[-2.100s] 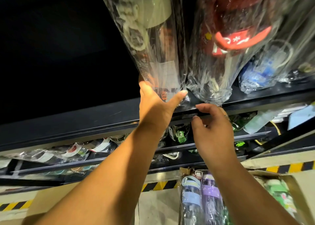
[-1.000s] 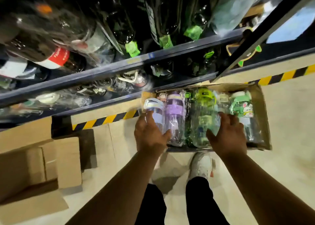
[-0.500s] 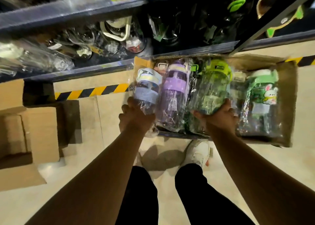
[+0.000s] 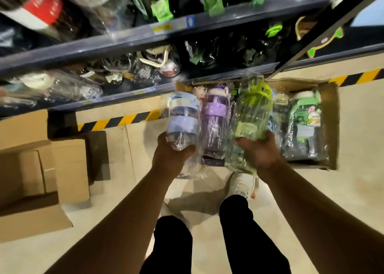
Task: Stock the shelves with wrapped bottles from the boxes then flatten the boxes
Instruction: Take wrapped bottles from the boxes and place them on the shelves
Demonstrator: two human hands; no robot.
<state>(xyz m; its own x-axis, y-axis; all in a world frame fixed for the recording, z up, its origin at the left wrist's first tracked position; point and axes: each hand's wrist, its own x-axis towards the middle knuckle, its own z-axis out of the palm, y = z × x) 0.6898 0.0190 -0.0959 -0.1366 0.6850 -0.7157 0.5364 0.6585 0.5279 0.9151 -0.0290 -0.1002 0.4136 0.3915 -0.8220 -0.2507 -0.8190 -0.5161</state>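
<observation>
My left hand [image 4: 172, 153] grips the base of a plastic-wrapped pale blue bottle [image 4: 182, 118], lifted above the floor. My right hand [image 4: 258, 151] grips the base of a wrapped lime green bottle [image 4: 252, 111], raised over the open cardboard box [image 4: 332, 128]. Inside the box lie a wrapped purple bottle [image 4: 216, 116] and a green bottle with a rabbit picture [image 4: 304, 118]. Dark metal shelves [image 4: 145, 39] full of wrapped bottles run across the top.
An open cardboard box [image 4: 62, 170] with spread flaps sits on the floor at the left. Yellow-black hazard tape [image 4: 116, 121] runs along the shelf base. My legs and a white shoe [image 4: 241, 185] stand just before the bottle box.
Both hands came down from the upper shelf to the box, closed on the blue and green bottles, and have now lifted them upward out of the box.
</observation>
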